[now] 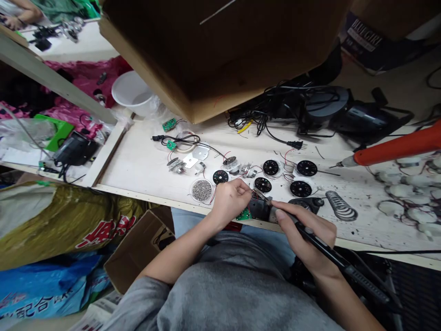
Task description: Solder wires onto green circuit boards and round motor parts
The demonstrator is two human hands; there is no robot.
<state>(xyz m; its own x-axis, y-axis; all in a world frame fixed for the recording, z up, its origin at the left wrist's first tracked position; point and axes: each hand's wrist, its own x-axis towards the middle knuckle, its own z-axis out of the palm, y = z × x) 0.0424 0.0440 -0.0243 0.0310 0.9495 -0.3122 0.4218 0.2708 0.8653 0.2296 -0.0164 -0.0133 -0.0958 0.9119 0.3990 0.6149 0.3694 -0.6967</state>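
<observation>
My right hand point(310, 230) is closed around the black handle of a soldering iron point(330, 257), which slants from lower right up to its front end over the work. Facing it, my left hand point(230, 202) is pinched shut at the near edge of the bench; whatever its fingertips hold is too small to make out. Between the hands sits a black housing point(260, 209) with thin wires at its top. Beside it, partly below my left hand, lies a green circuit board point(244, 214). A white bowl of small metal pieces point(201, 190) stands left of my left hand.
Several black discs point(271, 167) with wires lie behind my hands. To the right are a metal coil spring point(341, 205), an orange electric screwdriver point(396, 148) and white wired parts point(409, 197). A big cardboard box point(179, 99) looms at the back. Another person's hand point(13, 22) is far left.
</observation>
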